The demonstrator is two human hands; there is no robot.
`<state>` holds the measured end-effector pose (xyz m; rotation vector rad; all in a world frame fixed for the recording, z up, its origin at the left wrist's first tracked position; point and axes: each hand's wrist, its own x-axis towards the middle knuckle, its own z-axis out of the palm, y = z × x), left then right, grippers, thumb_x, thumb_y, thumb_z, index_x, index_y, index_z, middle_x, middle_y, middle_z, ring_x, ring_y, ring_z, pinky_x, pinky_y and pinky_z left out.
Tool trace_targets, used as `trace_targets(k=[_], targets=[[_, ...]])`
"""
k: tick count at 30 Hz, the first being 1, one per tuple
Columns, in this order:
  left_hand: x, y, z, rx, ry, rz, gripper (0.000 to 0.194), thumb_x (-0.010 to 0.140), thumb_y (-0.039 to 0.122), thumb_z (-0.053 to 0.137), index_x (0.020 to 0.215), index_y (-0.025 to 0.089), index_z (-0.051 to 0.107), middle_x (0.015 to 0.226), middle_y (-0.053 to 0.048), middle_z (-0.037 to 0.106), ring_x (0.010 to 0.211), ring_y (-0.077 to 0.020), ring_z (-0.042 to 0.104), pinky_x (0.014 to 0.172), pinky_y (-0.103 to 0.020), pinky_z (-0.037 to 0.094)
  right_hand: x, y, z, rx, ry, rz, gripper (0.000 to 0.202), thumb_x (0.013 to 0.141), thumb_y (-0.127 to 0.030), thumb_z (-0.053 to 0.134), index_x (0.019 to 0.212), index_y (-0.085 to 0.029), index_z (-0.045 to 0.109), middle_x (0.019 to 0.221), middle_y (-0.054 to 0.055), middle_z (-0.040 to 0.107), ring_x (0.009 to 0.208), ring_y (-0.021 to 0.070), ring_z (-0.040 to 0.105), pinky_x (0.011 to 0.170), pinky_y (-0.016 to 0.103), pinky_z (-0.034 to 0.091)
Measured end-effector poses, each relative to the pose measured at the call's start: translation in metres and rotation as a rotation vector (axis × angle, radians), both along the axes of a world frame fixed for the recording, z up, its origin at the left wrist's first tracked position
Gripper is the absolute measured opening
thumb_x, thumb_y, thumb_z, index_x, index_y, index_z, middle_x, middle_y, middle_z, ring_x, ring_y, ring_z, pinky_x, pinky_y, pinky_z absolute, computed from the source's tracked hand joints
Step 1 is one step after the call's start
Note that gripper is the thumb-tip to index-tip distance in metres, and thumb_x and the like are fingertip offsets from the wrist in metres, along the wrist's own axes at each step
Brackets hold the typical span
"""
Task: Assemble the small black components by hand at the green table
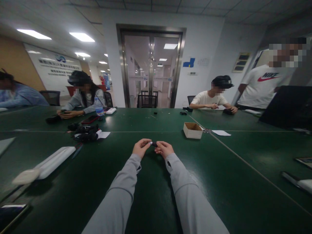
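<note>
Both my hands meet above the green table point(156, 182), holding a small black object with a shiny silver end point(153, 144). My left hand point(141, 148) pinches the silver end between thumb and fingers. Around the black end are the closed fingers of my right hand point(165, 149). The object lies roughly level between them, and the fingertips hide part of it; its kind is too small to make out. Ahead and to the right stands an open cardboard box point(192, 132).
At left are a white power strip point(57, 161), a phone point(13, 213) and a bundle of black gear point(89, 133). A water bottle point(99, 107) stands farther back. White paper point(221, 133) lies beyond the box. Several people are around the table; a dark screen point(287, 105) is at right.
</note>
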<state>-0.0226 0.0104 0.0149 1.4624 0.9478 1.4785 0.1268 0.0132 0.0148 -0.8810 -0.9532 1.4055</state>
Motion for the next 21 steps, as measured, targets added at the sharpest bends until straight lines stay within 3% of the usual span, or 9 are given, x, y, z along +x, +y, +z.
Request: trace_targets(k=[4,9,16,21], targets=[[-0.003,0.000,0.002,-0.055,-0.036,-0.034,0.029,0.057,0.023,0.068,0.085,0.014,0.065,0.091,-0.008,0.065,0.086,-0.0186,0.058,0.085,-0.033,0.043,-0.001,-0.002,0.002,-0.023,0.001,-0.009,0.016,0.072,-0.018,0.067,0.078,-0.008,0.056,0.050,0.006,0.059,0.042,0.0141,0.057,0.037,0.017,0.047],[0.002,-0.006,0.007,-0.238,-0.162,-0.012,0.044,0.060,0.031,0.068,0.102,0.022,0.060,0.109,-0.009,0.058,0.084,-0.0182,0.060,0.062,-0.024,0.048,0.000,-0.003,0.004,-0.016,0.011,0.008,0.015,0.072,-0.017,0.067,0.077,-0.009,0.056,0.052,0.006,0.060,0.042,0.0137,0.057,0.037,0.017,0.047],[0.005,-0.007,0.002,-0.220,-0.078,0.036,0.040,0.051,0.041,0.073,0.076,0.011,0.062,0.067,-0.006,0.061,0.063,-0.0135,0.058,0.050,-0.020,0.045,0.001,0.001,-0.002,0.015,-0.003,-0.003,0.015,0.068,-0.012,0.070,0.076,-0.009,0.058,0.057,0.007,0.062,0.042,0.0141,0.058,0.036,0.018,0.047],[0.002,-0.004,0.001,-0.230,0.008,0.033,0.041,0.051,0.048,0.070,0.065,0.011,0.058,0.056,-0.002,0.057,0.051,-0.0092,0.051,0.047,-0.020,0.041,0.003,0.006,-0.011,0.050,-0.018,0.030,0.017,0.067,-0.012,0.070,0.079,-0.009,0.059,0.062,0.007,0.063,0.045,0.0147,0.059,0.039,0.019,0.050]])
